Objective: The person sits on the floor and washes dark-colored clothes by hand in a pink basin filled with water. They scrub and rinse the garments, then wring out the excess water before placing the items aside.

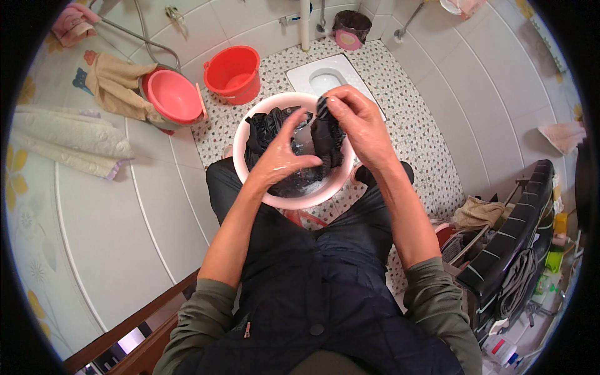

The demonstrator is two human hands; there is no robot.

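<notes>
A pale pink basin [293, 201] stands between my knees, with water and a dark wet garment [270, 128] inside. My right hand [359, 119], above the basin's right rim, pinches a piece of black cloth [325, 140] that hangs down into the basin. Over the basin's left part is my left hand [284, 155], wet, its thumb and fingers spread apart with nothing between them. Whether the hanging cloth is joined to the garment in the basin, I cannot tell.
Beyond the basin are a red bucket [232, 76], a pink washbowl [175, 95] and a white squat toilet [342, 69]. A lined bin [350, 31] stands at the back wall. On my right is a rack with a black padded cover [509, 231]. Towels [69, 137] hang at left.
</notes>
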